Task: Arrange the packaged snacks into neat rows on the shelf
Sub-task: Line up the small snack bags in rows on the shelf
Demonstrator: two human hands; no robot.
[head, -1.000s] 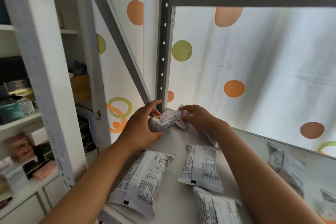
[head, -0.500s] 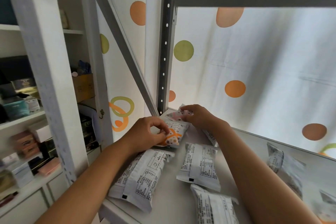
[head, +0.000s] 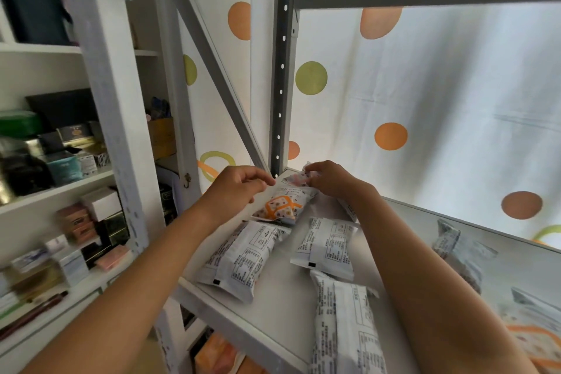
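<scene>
An orange-patterned snack packet [head: 280, 206] is laid face up at the back corner of the shelf [head: 273, 307]. At its 10 o'clock, the left hand [head: 239, 188] is seen with fingers curled, its grip on the packet unclear. At 1 o'clock, another packet [head: 299, 177] is pinched by the right hand [head: 329, 179].

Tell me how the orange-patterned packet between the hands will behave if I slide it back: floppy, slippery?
The orange-patterned packet looks puffy with crimped ends, so it is probably light and soft. Its film wrapper and the smooth white shelf suggest that it will slide easily, perhaps skewing. It lies flat, so it is unlikely to roll.
</scene>
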